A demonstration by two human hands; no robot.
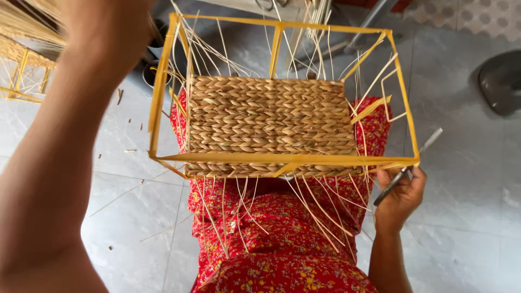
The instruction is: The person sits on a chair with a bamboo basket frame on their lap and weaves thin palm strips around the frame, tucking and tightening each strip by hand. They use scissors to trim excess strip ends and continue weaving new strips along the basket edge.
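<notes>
Grey floor tiles (461, 228) lie under the whole scene, scattered with a few loose strands. Your lap, in red flowered cloth (271, 255), carries the work.

Resting across that lap is the basket frame (282, 159), a yellow rectangular wire box with an open top; its near long rail runs straight across in front of you. The woven base (268, 116) fills the bottom of the frame, plaited in tan fibre. Thin pale stakes (320, 209) stick out from its near edge and from both ends.

I judge the piece light and the frame stiff. The stakes look springy and easily kinked, and the plaiting would crush under a pinch, so take hold on the yellow rails or corners, not on the loose ends.

Your left arm (59, 141) is raised at the far left corner of the frame; the hand is blurred and cropped, so I cannot tell how its fingers stand.

Your right hand (400, 198) sits at the near right corner, fingers clamped around a slim metal tool (407, 166), just beside the rail.
</notes>
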